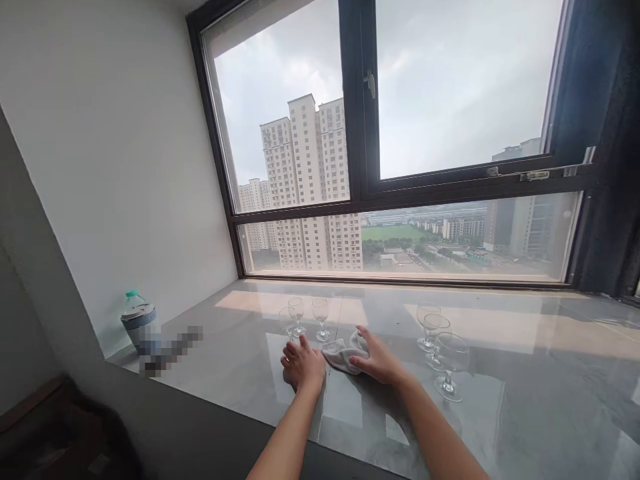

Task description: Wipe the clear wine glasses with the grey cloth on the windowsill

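The cloth point(343, 357) lies crumpled on the sill point(240, 373), between the two hands. The right hand point(375, 357) is at the cloth's right end, thumb and forefinger spread well apart, with a bunched part of the cloth showing in the gap between them; whether the hidden fingers grip it, I cannot tell. The left hand point(304, 363) is just left of the cloth, palm down, open with its fingers loosely bent, the thumb side turned toward the cloth. Whether the two touch is unclear.

Beyond the cloth and to its left stand three upright glasses point(321, 310); the base of the leftmost is partly hidden behind the left hand. To the right of the cloth, past the right hand, three more glasses point(451, 353) stand upright in a slanting row. Well to the left of the cloth is a cup point(135, 325), with a green-capped bottle point(132, 300) showing above it. Behind the cloth is the window point(357, 207).
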`<state>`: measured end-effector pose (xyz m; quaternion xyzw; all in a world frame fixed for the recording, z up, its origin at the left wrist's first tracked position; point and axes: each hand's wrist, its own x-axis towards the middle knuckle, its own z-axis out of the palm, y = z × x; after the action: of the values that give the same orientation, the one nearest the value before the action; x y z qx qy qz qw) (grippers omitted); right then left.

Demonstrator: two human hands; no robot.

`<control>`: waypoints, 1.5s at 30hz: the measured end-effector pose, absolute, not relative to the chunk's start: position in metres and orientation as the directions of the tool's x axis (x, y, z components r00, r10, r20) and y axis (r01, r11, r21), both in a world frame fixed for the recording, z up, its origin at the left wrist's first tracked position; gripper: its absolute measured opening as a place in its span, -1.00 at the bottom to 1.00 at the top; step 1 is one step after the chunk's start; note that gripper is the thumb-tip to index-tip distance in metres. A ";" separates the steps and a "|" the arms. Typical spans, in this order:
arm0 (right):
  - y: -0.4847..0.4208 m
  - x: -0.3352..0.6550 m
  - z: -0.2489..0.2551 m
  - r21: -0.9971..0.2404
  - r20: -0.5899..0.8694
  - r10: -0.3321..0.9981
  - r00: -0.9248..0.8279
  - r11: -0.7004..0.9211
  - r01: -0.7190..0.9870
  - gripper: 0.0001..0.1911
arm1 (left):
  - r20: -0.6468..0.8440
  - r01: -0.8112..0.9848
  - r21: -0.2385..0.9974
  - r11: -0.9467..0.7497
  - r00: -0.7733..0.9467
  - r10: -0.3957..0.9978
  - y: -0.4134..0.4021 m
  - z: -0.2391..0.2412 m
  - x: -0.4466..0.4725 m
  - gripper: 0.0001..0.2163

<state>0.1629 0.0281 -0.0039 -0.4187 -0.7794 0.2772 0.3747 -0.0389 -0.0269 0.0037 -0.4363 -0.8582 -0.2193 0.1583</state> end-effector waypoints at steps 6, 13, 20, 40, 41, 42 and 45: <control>0.019 0.154 0.000 -0.745 0.328 0.802 -0.499 0.544 0.386 -0.16 | 0.392 0.760 0.297 0.578 -0.649 0.652 -0.017 -0.001 -0.043 -0.62; 0.020 0.150 -0.002 -0.688 0.374 0.772 -0.515 0.603 0.404 -0.30 | 0.333 0.753 0.338 0.564 -0.657 0.677 -0.013 0.003 -0.046 -0.57; 0.026 0.153 -0.007 -0.635 0.394 0.834 -0.386 0.551 0.542 -0.18 | 0.377 0.787 0.358 0.502 -0.614 0.694 -0.016 0.006 -0.046 -0.69; 0.033 0.153 -0.010 -0.667 0.493 0.818 -0.298 0.575 0.474 -0.25 | 0.292 0.660 0.683 0.313 -0.639 0.712 -0.016 0.002 -0.062 -0.78; 0.032 0.154 -0.010 -0.672 0.479 0.827 -0.293 0.561 0.483 -0.27 | 0.297 0.686 0.655 0.317 -0.619 0.727 -0.016 0.002 -0.062 -0.79; 0.032 0.154 -0.008 -0.678 0.462 0.839 -0.288 0.543 0.495 -0.30 | 0.306 0.723 0.610 0.325 -0.593 0.745 -0.016 0.002 -0.061 -0.80; 0.028 0.154 -0.001 -0.701 0.428 0.872 -0.236 0.486 0.522 -0.43 | 0.336 0.832 0.446 0.329 -0.497 0.800 -0.017 0.001 -0.056 -0.77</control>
<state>0.1535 0.0281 -0.0009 -0.4604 -0.7569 0.2125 0.4122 -0.0555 -0.0168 0.0008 -0.5008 -0.8148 -0.2907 0.0273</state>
